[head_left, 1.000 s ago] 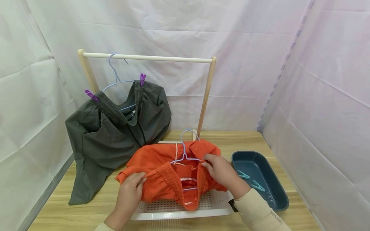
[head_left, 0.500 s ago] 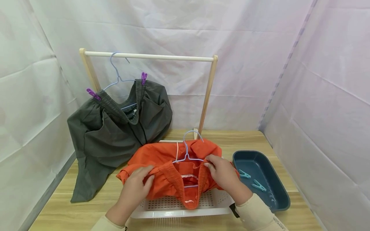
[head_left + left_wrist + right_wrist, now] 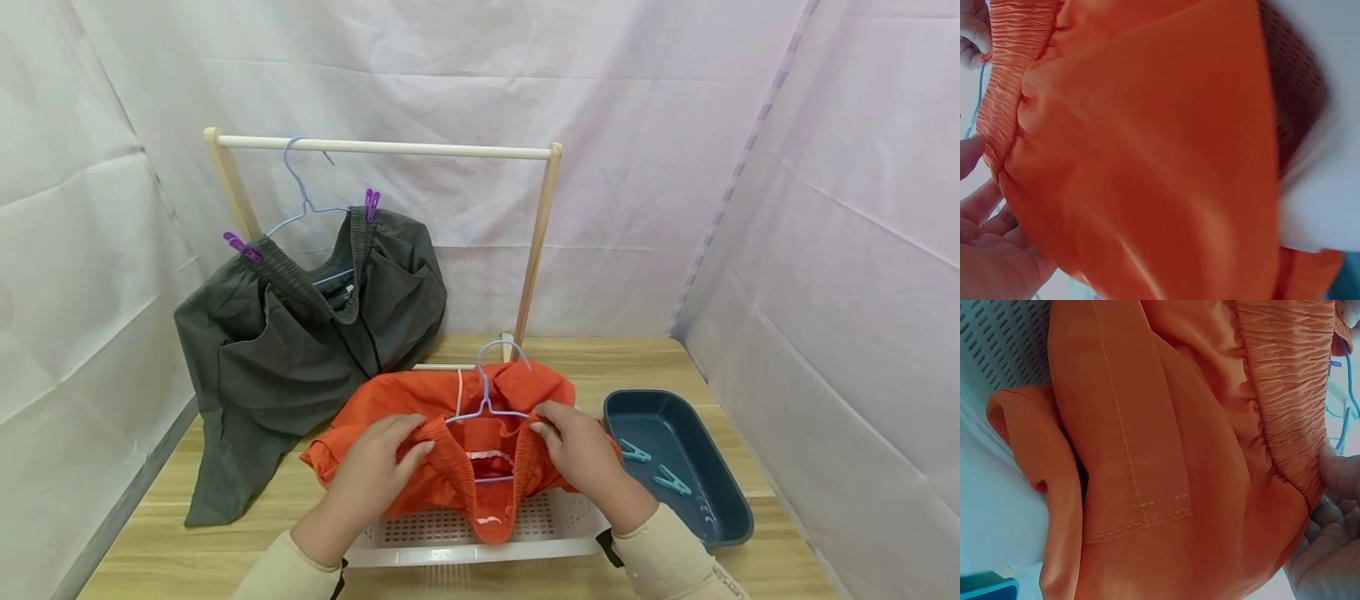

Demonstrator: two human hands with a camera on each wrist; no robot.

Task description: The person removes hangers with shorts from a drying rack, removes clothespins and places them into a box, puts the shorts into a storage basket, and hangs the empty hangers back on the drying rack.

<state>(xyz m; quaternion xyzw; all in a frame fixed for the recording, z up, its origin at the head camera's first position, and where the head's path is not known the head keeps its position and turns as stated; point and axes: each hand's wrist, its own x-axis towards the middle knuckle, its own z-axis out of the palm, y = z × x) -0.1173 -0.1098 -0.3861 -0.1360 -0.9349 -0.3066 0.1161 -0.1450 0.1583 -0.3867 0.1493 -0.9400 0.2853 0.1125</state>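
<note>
Orange pants (image 3: 397,396) with a gathered elastic waistband (image 3: 1007,81) lie over a white perforated basket (image 3: 480,553). A light-blue wire hanger (image 3: 486,387) sits inside the waistband, its hook up and off the rail. My left hand (image 3: 375,467) is at the waistband's left side, thumb in front and fingers behind. On the opposite side, my right hand (image 3: 583,450) pinches the waistband at the hanger's right end. The right wrist view shows that thumb (image 3: 1338,472) pressed on the gathered edge. Cloth hides the hanger's left end.
Grey pants (image 3: 300,333) hang on a blue hanger (image 3: 300,187) with purple clothespins (image 3: 242,246) from a wooden rack (image 3: 420,150) at the back left. Right of the basket stands a dark blue tray (image 3: 686,450) holding teal clothespins (image 3: 671,480). White cloth walls surround the table.
My left hand has let go of the cloth farther left and slid right along the pants to the waistband near the hanger. The right hand stays at its corner; the hanger has shifted slightly right.
</note>
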